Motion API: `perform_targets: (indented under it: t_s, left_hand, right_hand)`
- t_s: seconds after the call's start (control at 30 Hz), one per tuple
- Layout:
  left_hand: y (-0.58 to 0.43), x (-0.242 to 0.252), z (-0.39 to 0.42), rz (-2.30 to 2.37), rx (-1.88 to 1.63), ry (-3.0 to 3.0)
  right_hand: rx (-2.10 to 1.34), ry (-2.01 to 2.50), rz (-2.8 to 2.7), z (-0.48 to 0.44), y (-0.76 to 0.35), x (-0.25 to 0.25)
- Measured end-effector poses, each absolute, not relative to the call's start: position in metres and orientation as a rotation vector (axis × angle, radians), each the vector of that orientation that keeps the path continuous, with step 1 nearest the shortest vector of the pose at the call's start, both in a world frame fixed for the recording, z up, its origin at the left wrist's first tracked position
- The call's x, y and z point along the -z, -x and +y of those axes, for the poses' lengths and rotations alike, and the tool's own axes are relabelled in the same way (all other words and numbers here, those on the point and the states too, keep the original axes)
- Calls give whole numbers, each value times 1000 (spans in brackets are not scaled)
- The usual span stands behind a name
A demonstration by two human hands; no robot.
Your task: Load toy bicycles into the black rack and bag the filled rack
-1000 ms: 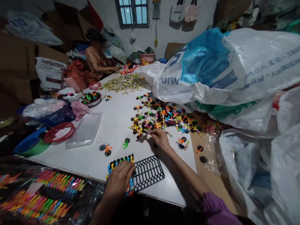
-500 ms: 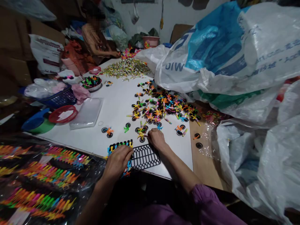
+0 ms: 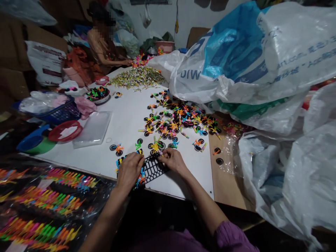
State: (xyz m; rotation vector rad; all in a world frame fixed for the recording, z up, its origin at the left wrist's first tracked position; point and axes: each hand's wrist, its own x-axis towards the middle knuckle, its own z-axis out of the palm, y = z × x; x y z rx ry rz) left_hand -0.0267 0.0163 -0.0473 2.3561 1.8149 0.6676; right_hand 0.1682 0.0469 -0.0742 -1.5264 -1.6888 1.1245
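My left hand (image 3: 130, 169) is closed on the left part of a black plastic rack (image 3: 153, 170) with rows of slots, at the table's front edge. Blue, yellow and orange toy pieces line the rack's left end, partly covered by this hand. Over the rack's far right corner, my right hand (image 3: 173, 160) pinches a yellow toy bicycle (image 3: 155, 148) with black wheels; its fingertips partly hide the grip. Just beyond lie a green toy piece (image 3: 138, 144) with one wheel and a blue toy bicycle (image 3: 174, 142).
A pile of toy bicycles and small tubes (image 3: 181, 117) spreads beyond my hands. Farther back are a heap of wrapped tubes (image 3: 138, 77) and a person (image 3: 101, 45). Clear plastic sheets (image 3: 93, 127) and a red basket (image 3: 65, 131) lie left; large white sacks (image 3: 275, 161) stand right.
My right hand has moved left and closer to my left hand, and the yellow toy bicycle is now lifted in its fingers. The rack's right end has tilted upward.
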Motion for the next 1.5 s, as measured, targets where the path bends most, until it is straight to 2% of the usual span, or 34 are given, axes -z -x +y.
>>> perform_targets:
  t_s: [0.17, 0.3, 0.43, 0.6, 0.73, 0.83, 0.97, 1.1, 1.5]
  left_hand:
    - [13, 22, 16, 1804, -1051, -1940]
    - [-4, 11, 18, 1502, -969, -1466]
    - [-18, 8, 14, 1419, -928, -1369]
    - [-12, 2, 6, 1416, -998, -1601]
    - [17, -2, -10, 1771, -1047, -1878]
    - [32, 6, -31, 1853, -875, -2122]
    - [22, 34, -51, 1745, -686, -2444]
    - [6, 57, -55, 1709, -693, -2583]
    - [3, 59, -54, 1638, -767, -2841]
  right_hand:
    - [-1031, 1431, -1839, 30, -168, 54]
    - [-743, 1346, -2047, 17, -169, 36]
    - [-635, 1364, -2116, 3, -172, 24]
    - [-643, 1408, -2102, -1, -171, 34]
    - [-970, 1514, -1916, -4, -160, 74]
    - [-1162, 1462, -1730, -9, -147, 100]
    - [-1063, 1307, -1792, -9, -131, 112]
    - [-889, 1315, -2101, -8, -127, 117]
    - [-728, 1247, -2569, -3, -129, 105]
